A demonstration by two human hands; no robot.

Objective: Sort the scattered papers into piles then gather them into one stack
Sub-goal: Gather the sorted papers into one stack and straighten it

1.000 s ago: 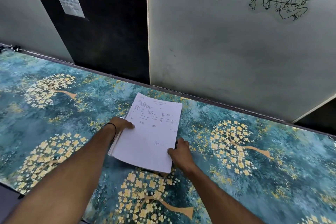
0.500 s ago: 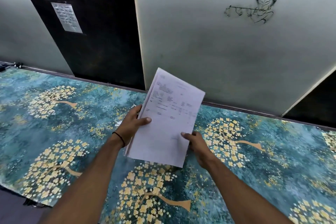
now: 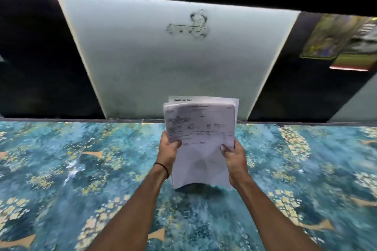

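Observation:
A stack of white printed papers (image 3: 201,128) stands upright in front of me, its lower edge just above or touching the patterned surface; I cannot tell which. My left hand (image 3: 169,149) grips the stack's left edge, thumb on the front sheet. My right hand (image 3: 233,154) grips the right edge the same way. The top edges of the sheets are uneven, with a few rear sheets sticking up higher. The frame is blurred by motion.
The teal cloth with yellow tree prints (image 3: 81,169) covers the whole surface below. Behind it rises a pale wall panel (image 3: 173,63) with a line drawing, between dark panels. Coloured posters (image 3: 342,40) hang at the upper right.
The stack lay flat on the cloth a second ago. Both hands lifted it and turned it upright. The view has tilted up toward the wall.

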